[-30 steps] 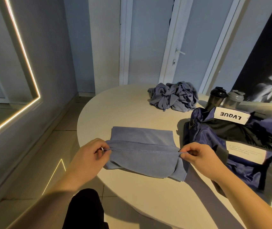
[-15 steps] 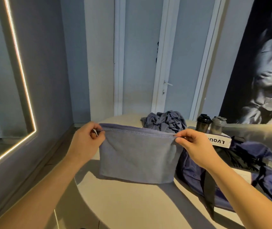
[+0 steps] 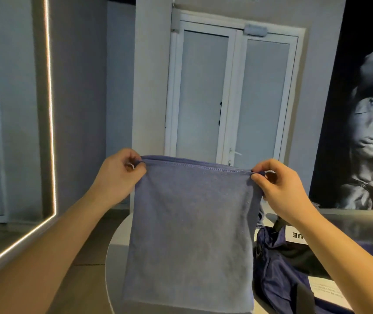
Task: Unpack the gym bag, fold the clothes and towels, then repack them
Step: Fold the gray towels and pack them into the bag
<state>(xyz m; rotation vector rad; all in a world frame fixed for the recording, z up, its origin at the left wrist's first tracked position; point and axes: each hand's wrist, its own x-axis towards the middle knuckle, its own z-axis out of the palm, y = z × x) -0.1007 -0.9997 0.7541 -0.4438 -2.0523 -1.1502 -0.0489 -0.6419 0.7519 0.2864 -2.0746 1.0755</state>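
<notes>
A blue-grey towel (image 3: 192, 230) hangs doubled in the air in front of me, its stitched top edge stretched level. My left hand (image 3: 118, 175) pinches the top left corner and my right hand (image 3: 278, 186) pinches the top right corner. The towel's lower edge hangs over the round table (image 3: 113, 252). The navy gym bag (image 3: 278, 275) lies open on the table at the right, partly behind my right forearm. The towel hides the crumpled clothes and the bottles seen before.
A white double door (image 3: 233, 98) stands straight ahead. A mirror with a lit strip (image 3: 49, 109) fills the left wall. A dark poster (image 3: 371, 121) covers the right wall. Floor shows to the left of the table.
Both hands have lifted the towel from the table up to chest height, so it now hangs full length. The view has tilted upward toward the door.
</notes>
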